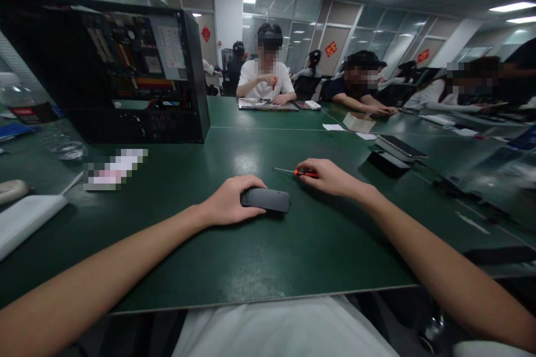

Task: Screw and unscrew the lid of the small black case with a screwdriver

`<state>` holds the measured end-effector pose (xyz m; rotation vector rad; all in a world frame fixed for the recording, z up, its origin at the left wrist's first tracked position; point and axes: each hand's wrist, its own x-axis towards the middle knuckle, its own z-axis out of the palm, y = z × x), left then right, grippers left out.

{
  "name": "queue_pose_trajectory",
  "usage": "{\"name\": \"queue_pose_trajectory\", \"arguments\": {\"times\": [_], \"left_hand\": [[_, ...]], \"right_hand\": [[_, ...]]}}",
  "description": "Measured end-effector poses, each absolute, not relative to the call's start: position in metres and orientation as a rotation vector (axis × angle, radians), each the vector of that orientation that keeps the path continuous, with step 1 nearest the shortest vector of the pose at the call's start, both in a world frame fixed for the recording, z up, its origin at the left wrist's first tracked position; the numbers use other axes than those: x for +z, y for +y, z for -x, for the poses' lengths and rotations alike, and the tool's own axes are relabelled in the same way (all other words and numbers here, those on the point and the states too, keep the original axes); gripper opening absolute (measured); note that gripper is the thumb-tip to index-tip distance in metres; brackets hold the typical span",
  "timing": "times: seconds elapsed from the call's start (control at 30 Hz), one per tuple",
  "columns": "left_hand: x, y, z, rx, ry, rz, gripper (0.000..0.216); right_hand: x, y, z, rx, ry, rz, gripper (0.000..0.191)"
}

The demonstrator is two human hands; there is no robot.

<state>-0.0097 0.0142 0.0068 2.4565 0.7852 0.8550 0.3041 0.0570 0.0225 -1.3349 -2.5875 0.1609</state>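
Observation:
My left hand (230, 201) is closed around the left end of a small dark grey flat device (268, 199) that lies on the green table (259, 256). My right hand (329, 177) is closed on a small screwdriver (293, 171) with an orange handle; its thin metal shaft points left, low over the table. The screwdriver tip is a short way behind the device and does not touch it.
An open black computer case (125, 72) stands at the back left. A plastic bottle (46, 122) and white items (25, 220) lie at the left. Black flat devices (391, 156) sit at the right. Several other people work at the far side of the table.

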Motion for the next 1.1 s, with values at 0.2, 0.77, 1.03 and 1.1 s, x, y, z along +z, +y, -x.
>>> {"name": "queue_pose_trajectory", "arguments": {"times": [0.2,0.77,1.03,1.1], "left_hand": [[0.005,0.014,0.008,0.828,0.747,-2.509,0.039],[0.005,0.012,0.0,0.763,0.95,-2.448,0.041],[0.004,0.012,-0.001,0.755,0.97,-2.43,0.039],[0.003,0.012,-0.001,0.749,0.969,-2.445,0.038]], "right_hand": [[0.023,0.047,-0.29,0.226,-2.647,1.309,0.036],[0.07,0.022,-0.315,0.58,-2.649,1.235,0.042],[0.067,0.023,-0.314,0.582,-2.658,1.216,0.043],[0.068,0.023,-0.314,0.583,-2.648,1.209,0.043]]}}
